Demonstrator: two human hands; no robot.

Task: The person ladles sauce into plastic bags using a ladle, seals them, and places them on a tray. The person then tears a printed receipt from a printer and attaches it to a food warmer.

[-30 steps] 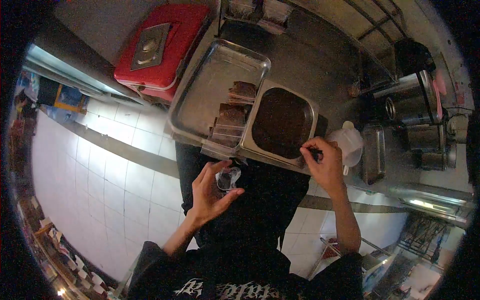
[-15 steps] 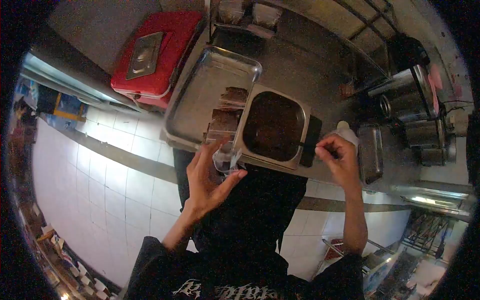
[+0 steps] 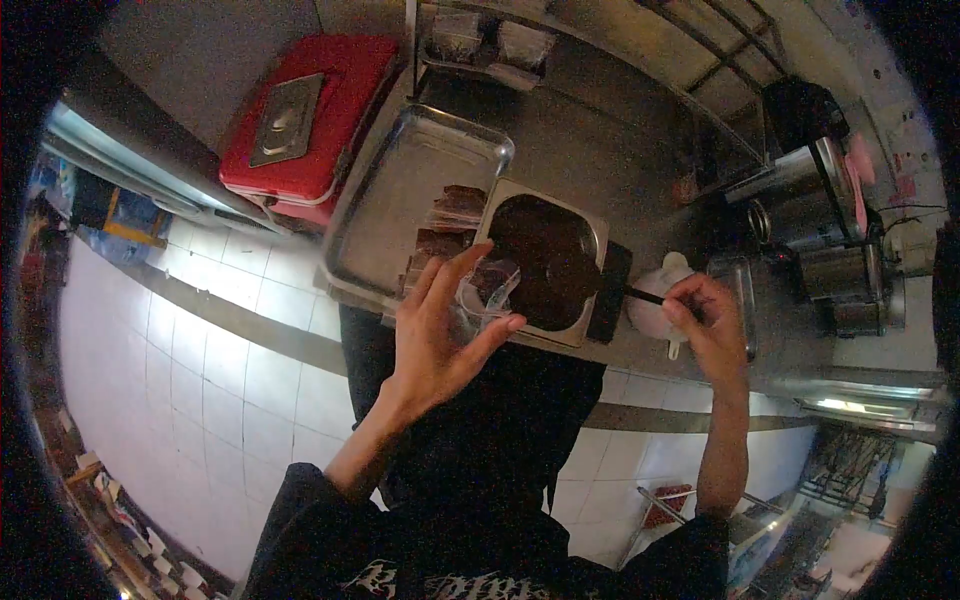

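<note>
A clear plastic bag (image 3: 495, 287) is held open between the thumb and fingers of my left hand (image 3: 440, 325), at the near left edge of a square metal pan (image 3: 592, 232). Dark brown contents (image 3: 540, 240) fill the pan. My right hand (image 3: 705, 318) pinches the end of a thin dark handle (image 3: 645, 295) that reaches over the pan's right rim; its other end is hidden in the dark contents. Packets with brown contents (image 3: 458, 208) lie in a large shallow metal tray (image 3: 385, 180) on the left, partly behind my left hand.
A red cooler (image 3: 345, 75) with a metal lid (image 3: 288, 120) on top stands at the far left. Right of the pan are a dark flat object (image 3: 611, 290) and a whitish container (image 3: 655, 318). Metal pots (image 3: 795, 190) stand at the right; filled tubs (image 3: 522, 50) sit at the back.
My left hand has moved right with the bag, up to the pan's edge. My right hand has drawn away rightward, and the dark handle now shows clearly in its pinch.
</note>
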